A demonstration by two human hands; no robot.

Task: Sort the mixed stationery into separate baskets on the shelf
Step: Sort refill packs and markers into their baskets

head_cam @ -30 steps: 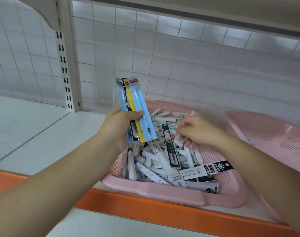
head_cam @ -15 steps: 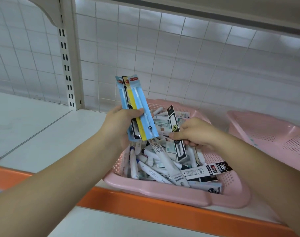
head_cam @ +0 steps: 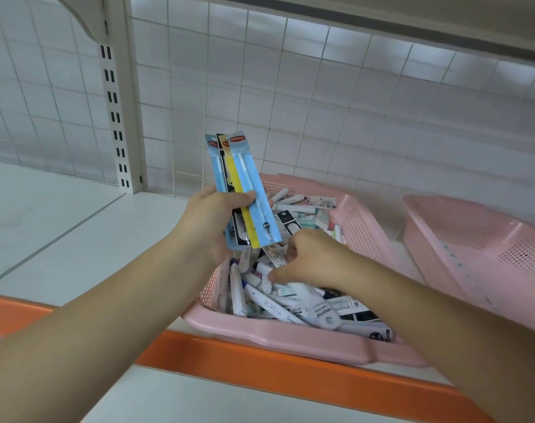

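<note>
Although the left hand [head_cam: 211,218] already grips a small fan of flat carded packets [head_cam: 245,190] (pale blue, yellow and black, glossy film over thin card, a slim refill showing in the front one), the sort looks barely begun. With the thumb across the front and the fingers curled behind, it holds them upright just above the far-left corner of the pink perforated plastic basket [head_cam: 290,340].

That basket is heaped with mixed stationery [head_cam: 278,306]: round white pen barrels, capped markers and more long printed sleeves, lying crisscross and touching one another. The right hand [head_cam: 309,261] is down in the heap, knuckles up and fingers curled among the pens. Blur hides the tips, so I cannot tell whether they pinch anything.

The second pink basket [head_cam: 474,239] sits just to the right on the same smooth white shelf board [head_cam: 77,239]. It shows its hole-dotted wall and floor and, in the part in view, no stationery. By my reading, nothing has reached a basket of its own yet, and nearly the whole pile is left to pick through.

Both baskets are moulded plastic with thick, smooth rims, rounded corners and fine mesh-like holes — light and slightly flexible, I would guess. A glossy orange front lip [head_cam: 260,361] edges the shelf, and a white wire grid [head_cam: 321,102] backs it.
</note>
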